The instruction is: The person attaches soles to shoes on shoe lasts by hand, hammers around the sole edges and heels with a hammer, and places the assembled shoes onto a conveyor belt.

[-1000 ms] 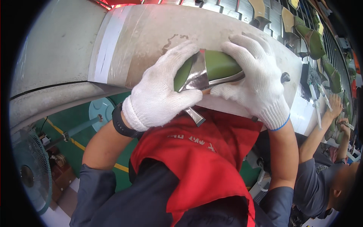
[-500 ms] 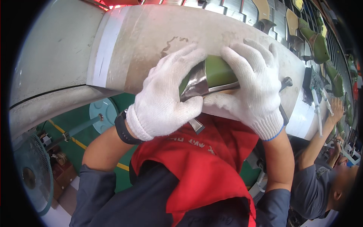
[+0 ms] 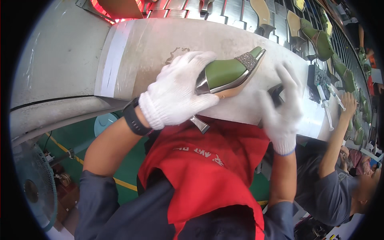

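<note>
My left hand (image 3: 180, 90), in a white knit glove, is closed around the back part of a high-heeled shoe (image 3: 236, 82). Silver trim and a glittery band mark the shoe, and its green last (image 3: 226, 74) shows inside. The toe points up and to the right, and a silver heel (image 3: 199, 124) juts out below my left hand. To the right of the shoe, my gloved right hand (image 3: 282, 110) is blurred by motion, with thumb and fingers apart. A dark object (image 3: 276, 91) lies on the bench beside its fingers, partly hidden; its kind is unclear.
The worn pale bench (image 3: 148, 52) runs under my hands. Beyond it, a slatted conveyor (image 3: 234, 16) carries soles with heels (image 3: 262, 16) and green lasts (image 3: 318, 40). White syringe-like tubes (image 3: 325, 106) rest at the right, near a co-worker's arm (image 3: 334, 136). A fan (image 3: 34, 186) stands lower left.
My right hand has come off the shoe and moved right and slightly down. The shoe's toe and glittery band now show. My left hand keeps its hold.
</note>
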A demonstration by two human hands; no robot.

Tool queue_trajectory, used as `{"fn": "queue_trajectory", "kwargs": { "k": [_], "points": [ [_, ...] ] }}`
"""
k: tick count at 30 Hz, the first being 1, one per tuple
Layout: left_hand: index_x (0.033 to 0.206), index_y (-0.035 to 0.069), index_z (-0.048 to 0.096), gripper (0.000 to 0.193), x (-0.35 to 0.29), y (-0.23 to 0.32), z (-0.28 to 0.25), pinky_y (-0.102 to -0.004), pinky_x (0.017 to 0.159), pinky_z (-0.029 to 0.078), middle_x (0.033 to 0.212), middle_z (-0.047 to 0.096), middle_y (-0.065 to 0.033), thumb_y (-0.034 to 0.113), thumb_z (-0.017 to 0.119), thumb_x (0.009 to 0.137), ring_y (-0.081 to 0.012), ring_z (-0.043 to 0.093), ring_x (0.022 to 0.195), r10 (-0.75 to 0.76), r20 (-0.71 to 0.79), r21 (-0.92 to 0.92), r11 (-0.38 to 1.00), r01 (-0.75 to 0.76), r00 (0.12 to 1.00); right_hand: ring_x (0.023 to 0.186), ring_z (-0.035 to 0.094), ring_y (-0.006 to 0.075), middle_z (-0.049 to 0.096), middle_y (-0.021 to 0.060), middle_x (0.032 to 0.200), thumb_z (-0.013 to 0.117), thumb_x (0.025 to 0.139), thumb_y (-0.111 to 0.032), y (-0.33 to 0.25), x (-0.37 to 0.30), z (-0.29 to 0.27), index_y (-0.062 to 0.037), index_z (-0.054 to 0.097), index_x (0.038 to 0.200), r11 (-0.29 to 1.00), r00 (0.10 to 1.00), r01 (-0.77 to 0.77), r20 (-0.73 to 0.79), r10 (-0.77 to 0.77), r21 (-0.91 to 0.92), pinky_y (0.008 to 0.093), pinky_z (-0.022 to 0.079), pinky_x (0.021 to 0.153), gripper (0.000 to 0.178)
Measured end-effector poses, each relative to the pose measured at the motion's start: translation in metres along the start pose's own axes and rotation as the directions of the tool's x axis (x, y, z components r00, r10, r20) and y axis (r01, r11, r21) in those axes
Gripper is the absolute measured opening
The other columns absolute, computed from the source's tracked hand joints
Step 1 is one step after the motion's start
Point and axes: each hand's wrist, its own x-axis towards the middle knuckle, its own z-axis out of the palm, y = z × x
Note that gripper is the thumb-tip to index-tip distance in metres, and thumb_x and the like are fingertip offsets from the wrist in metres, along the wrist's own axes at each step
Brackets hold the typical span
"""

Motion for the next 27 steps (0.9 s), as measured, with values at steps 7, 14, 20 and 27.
{"fn": "queue_trajectory", "kwargs": {
  "k": [7, 14, 20, 27],
  "points": [
    [0.138, 0.003, 0.065, 0.078, 0.044, 0.015, 0.009, -0.0493, 0.108, 0.052, 0.128, 0.07, -0.0229, 0.044, 0.092, 0.077, -0.0426, 0.066, 0.12, -0.063, 0.134, 0.193, 0.981, 0.037, 0.989, 0.115, 0.067, 0.0419, 0.071, 0.0229, 0.125, 0.067, 0.087, 0.006, 0.026, -0.049, -0.008, -0.006, 0.068, 0.143, 0.972, 0.999, -0.024, 0.028, 0.032, -0.233, 0.0506, 0.054, 0.102, 0.057],
    [0.166, 0.0, 0.043, 0.1, 0.041, 0.02, 0.014, -0.0498, 0.112, 0.051, 0.139, 0.068, -0.0273, 0.027, 0.088, 0.081, -0.0447, 0.067, 0.125, 0.099, 0.072, 0.048, 0.994, -0.103, 0.992, 0.111, 0.078, 0.0281, 0.077, 0.0179, 0.12, 0.077, 0.087, 0.008, 0.006, -0.025, -0.019, -0.0012, 0.073, 0.129, 0.918, 0.935, -0.334, 0.203, 0.292, 0.216, 0.0348, 0.06, 0.098, 0.043],
    [0.168, -0.002, 0.041, 0.102, 0.05, 0.025, 0.011, -0.0485, 0.113, 0.05, 0.147, 0.065, -0.0267, 0.019, 0.088, 0.079, -0.044, 0.066, 0.127, 0.206, 0.125, 0.039, 0.976, -0.212, 0.971, 0.118, 0.077, 0.0236, 0.077, 0.0172, 0.127, 0.073, 0.101, -0.004, -0.006, -0.007, -0.021, 0.005, 0.07, 0.131, 0.379, 0.897, -0.352, 0.191, 0.399, 0.856, 0.0365, 0.06, 0.104, 0.032],
    [0.167, -0.002, 0.041, 0.107, 0.054, 0.019, 0.01, -0.049, 0.109, 0.051, 0.135, 0.068, -0.0248, 0.013, 0.091, 0.073, -0.0445, 0.066, 0.121, 0.232, 0.113, 0.034, 0.971, -0.238, 0.966, 0.121, 0.075, 0.0279, 0.078, 0.0165, 0.13, 0.063, 0.11, -0.005, 0.001, 0.018, -0.013, 0.0053, 0.075, 0.131, 0.769, 0.913, -0.39, 0.324, 0.249, 0.506, 0.0429, 0.06, 0.103, 0.026]
  ]
}}
